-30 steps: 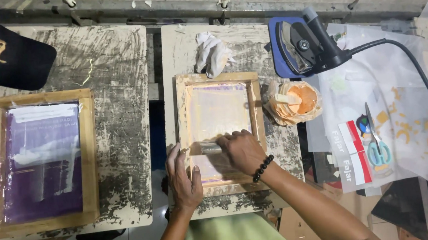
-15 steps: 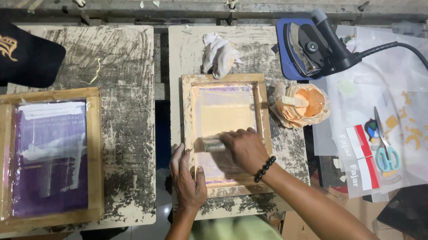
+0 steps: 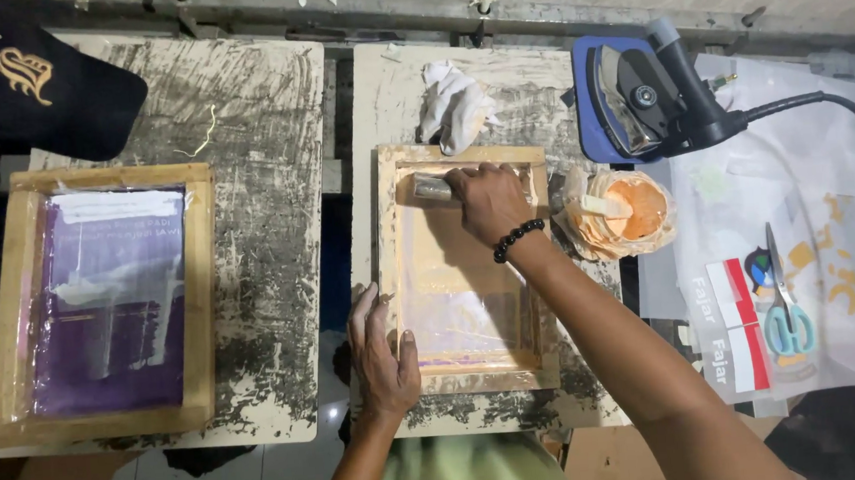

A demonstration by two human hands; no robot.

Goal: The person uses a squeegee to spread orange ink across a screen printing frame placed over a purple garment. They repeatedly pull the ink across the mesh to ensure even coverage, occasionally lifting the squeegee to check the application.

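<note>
A wooden screen-printing frame (image 3: 392, 262) with pale orange mesh lies on the middle board. My right hand (image 3: 490, 201) grips a squeegee (image 3: 432, 187) at the frame's far end, pressed on the mesh. Flat on the frame's near left corner rests my left hand (image 3: 383, 353), its fingers on the wooden edge. A black bead bracelet circles my right wrist.
A second wooden frame (image 3: 101, 303) with purple mesh lies on the left board. A crumpled white rag (image 3: 453, 105) sits beyond the middle frame. Right of it are an orange ink tub (image 3: 626, 211), a flat iron (image 3: 653, 94) with cord, and scissors (image 3: 784, 315). A black cap (image 3: 26, 88) lies top left.
My right hand has pushed the squeegee from the near half of the mesh up to the far end of the frame. My left hand stays on the near left corner.
</note>
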